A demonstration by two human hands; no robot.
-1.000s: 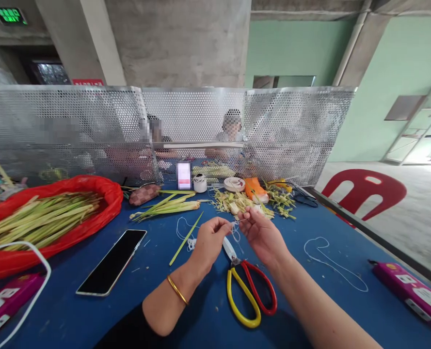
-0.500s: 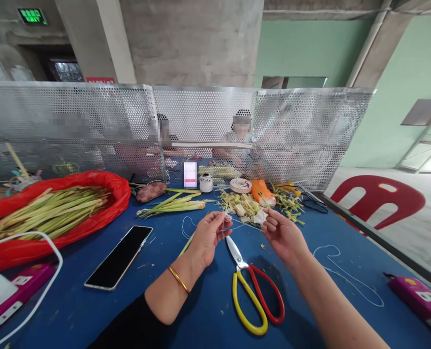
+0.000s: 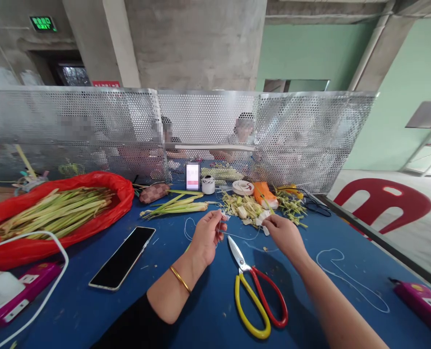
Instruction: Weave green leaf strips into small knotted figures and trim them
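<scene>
My left hand (image 3: pixel 208 237) is closed, pinching a small tangle of pale thread (image 3: pixel 224 216) between thumb and fingertips. A thin white strand (image 3: pixel 244 238) sags from it toward my right hand (image 3: pixel 286 235). That hand is also closed, its fingertips gripping a crumpled white scrap (image 3: pixel 262 218), paper or cloth, I cannot tell which. Below and between my hands, large scissors (image 3: pixel 241 264) with one yellow and one red handle lie on the blue table (image 3: pixel 200 310), blades pointing away. Pale stalk trimmings (image 3: pixel 237 206) lie just beyond my fingers.
On the left are a red bag (image 3: pixel 122 194) of green stalks, a phone (image 3: pixel 122 259) and a purple power strip (image 3: pixel 26 295). Loose stalks (image 3: pixel 182 206), a tape roll (image 3: pixel 243 187) and an orange packet (image 3: pixel 264 194) lie ahead. People sit behind the perforated metal screen (image 3: pixel 208 116).
My right hand has turned knuckles-up and shifted slightly, still with the white scrap. The strand between my hands now hangs slacker. The whole view has shifted a little.
</scene>
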